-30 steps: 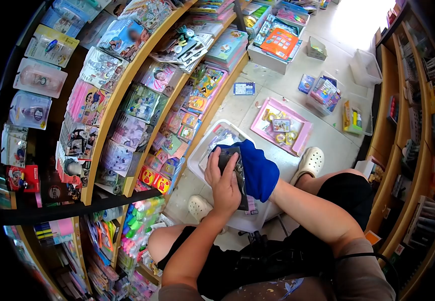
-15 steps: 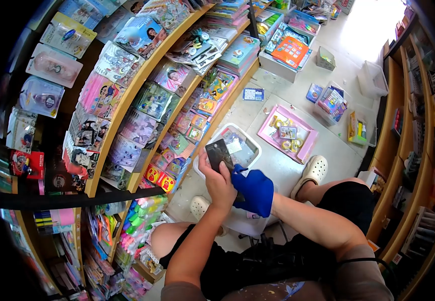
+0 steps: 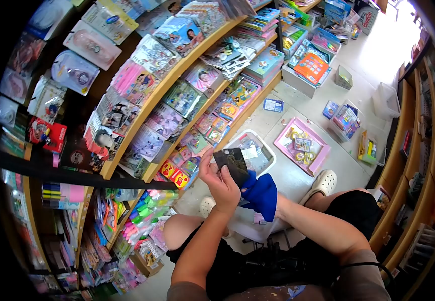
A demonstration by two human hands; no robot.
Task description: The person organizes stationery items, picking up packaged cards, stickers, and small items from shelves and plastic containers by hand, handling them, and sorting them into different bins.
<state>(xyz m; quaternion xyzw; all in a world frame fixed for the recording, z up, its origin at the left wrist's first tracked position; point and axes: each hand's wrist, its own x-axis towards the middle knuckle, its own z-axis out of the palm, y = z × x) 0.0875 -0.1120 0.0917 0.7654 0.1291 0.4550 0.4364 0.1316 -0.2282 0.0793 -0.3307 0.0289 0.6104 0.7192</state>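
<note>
My left hand (image 3: 219,176) holds a flat dark packet (image 3: 232,166) with a faint picture on its face, thumb on the front and fingers behind. My right hand is covered by a blue cloth (image 3: 261,195), which reaches the packet's lower right edge; its fingers are hidden beneath the fabric. Just beyond the hands is a white-rimmed clear plastic tub (image 3: 272,159) with small flat items inside. A pink tray (image 3: 323,163) with yellow rolls and a small card box lies on the floor to its right.
Sloping wooden shelves (image 3: 177,67) full of notebooks and card packs rise on the left. More shelves (image 3: 388,200) run along the right. On the floor ahead are a white box with an orange book (image 3: 313,68), a blue card (image 3: 273,105) and clear bins (image 3: 387,100).
The view has shifted, so the shelves and floor items appear further right and lower. The packet is tilted a little differently, still in my left hand with the blue cloth against it.
</note>
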